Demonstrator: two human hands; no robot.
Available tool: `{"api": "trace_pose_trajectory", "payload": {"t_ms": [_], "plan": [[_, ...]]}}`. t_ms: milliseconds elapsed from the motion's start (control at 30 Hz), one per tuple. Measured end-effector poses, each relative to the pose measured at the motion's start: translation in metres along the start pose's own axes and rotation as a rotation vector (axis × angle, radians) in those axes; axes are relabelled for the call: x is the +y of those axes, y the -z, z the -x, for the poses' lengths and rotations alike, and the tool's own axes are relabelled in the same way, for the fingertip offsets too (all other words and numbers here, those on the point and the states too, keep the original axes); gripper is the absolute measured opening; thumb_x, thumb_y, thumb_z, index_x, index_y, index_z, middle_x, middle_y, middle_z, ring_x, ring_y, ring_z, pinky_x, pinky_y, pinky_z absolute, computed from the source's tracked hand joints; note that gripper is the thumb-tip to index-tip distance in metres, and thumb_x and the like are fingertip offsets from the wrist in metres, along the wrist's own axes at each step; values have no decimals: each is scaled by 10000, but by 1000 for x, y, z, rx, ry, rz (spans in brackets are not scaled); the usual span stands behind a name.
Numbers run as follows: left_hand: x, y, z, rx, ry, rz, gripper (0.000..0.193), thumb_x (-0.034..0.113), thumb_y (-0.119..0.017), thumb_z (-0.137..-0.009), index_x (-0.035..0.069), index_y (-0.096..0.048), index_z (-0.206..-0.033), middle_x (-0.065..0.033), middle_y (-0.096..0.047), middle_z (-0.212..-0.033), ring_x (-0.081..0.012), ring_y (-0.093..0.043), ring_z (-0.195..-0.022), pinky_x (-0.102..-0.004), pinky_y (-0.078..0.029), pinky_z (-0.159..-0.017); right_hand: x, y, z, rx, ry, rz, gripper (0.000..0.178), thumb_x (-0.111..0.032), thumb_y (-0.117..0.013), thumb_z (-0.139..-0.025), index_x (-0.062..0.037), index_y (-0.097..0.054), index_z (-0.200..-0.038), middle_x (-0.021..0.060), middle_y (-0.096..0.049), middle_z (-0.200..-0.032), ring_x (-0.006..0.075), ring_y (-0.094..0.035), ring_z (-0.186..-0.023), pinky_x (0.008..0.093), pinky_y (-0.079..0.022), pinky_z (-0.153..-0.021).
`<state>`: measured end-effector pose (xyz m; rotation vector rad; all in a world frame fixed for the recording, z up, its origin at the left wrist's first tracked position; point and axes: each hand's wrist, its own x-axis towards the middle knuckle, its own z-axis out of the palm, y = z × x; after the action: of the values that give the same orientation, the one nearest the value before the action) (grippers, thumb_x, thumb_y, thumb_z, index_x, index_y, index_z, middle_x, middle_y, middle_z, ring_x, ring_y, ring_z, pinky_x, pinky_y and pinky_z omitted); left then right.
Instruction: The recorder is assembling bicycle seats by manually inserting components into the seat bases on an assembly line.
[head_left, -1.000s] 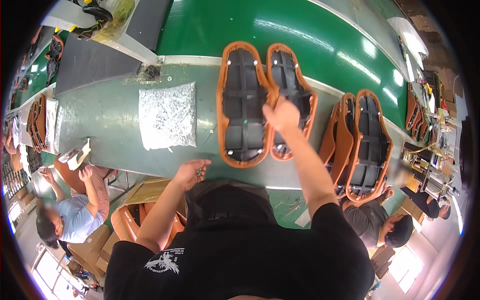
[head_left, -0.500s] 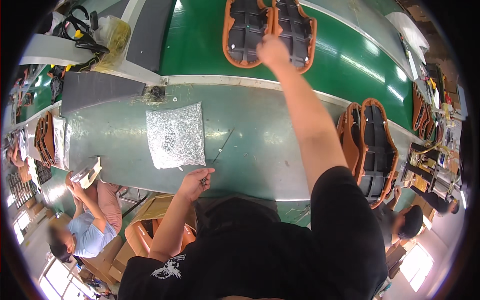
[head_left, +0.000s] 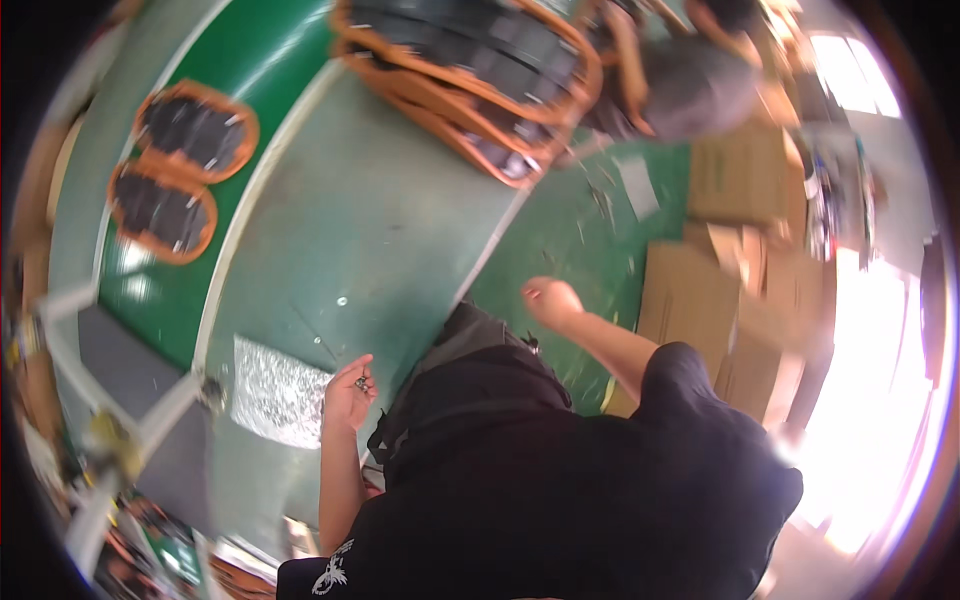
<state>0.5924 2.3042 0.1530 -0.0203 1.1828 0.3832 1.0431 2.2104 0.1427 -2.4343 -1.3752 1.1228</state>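
My left hand (head_left: 350, 392) is curled round a few small, dark metal fasteners (head_left: 362, 383), over the near edge of the grey-green table, beside a silvery bubble-wrap sheet (head_left: 270, 392). Its index finger sticks out. A thin dark rod (head_left: 308, 325) and a small pale washer (head_left: 342, 301) lie on the table close by. My right hand (head_left: 552, 303) is off the table, above the green floor to the right of my lap. Motion smears its fingers, and I cannot make out whether it holds anything.
Two orange-brown padded panels with black backs (head_left: 195, 130) lie on the green belt (head_left: 285, 60). A stack of similar larger-looking panels (head_left: 480, 70) sits at the table's far end, near another person (head_left: 680, 90). Cardboard boxes (head_left: 690, 300) stand to the right on the floor.
The view has swung to the right, bringing boxes and floor in. My right hand has left the panels on the belt and come back beside my body. My left hand keeps the fasteners.
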Motion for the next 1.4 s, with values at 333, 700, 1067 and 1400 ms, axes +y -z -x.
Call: {"api": "trace_pose_trajectory", "payload": {"t_ms": [333, 700, 1067, 1400], "plan": [[28, -150, -81, -245, 153, -675, 271, 227, -577, -999, -20, -685, -1015, -17, -577, -720, -115, -545, -601, -264, -440, -522, 191, -98, 293, 296, -1379, -130, 531, -243, -633, -872, 31, -515, -1311, 261, -550, -1328, 440, -551, -1261, 467, -471, -1065], [-223, -485, -159, -993, 87, -2291, 492, 449, -610, -1010, 42, -736, -764, 35, -551, -628, -68, -486, -586, -259, -396, -577, 152, -261, 315, 768, -1684, -961, 489, -268, -668, -901, 26, -608, -1287, 237, -649, -1269, 357, -647, -1159, 407, -496, -1025], [-479, -449, -155, -2383, -495, -3000, 786, 762, -581, -846, 7, -746, -700, -187, -701, -703, -338, -724, -754, -437, -565, -739, -164, -355, 181, 1117, -2657, -814, 410, -135, -670, -828, 31, -607, -1198, 241, -596, -1211, 410, -556, -1182, 479, -444, -1057], [-560, -377, -171, -2274, -581, -3298, 588, 573, -641, -861, 27, -774, -1033, -168, -755, -1064, -322, -719, -1047, -431, -552, -934, -194, -369, 114, 2362, -1851, -2374, 662, -542, -599, -974, 0, -477, -1335, 215, -647, -1173, 321, -721, -828, 430, -613, -697]]}}
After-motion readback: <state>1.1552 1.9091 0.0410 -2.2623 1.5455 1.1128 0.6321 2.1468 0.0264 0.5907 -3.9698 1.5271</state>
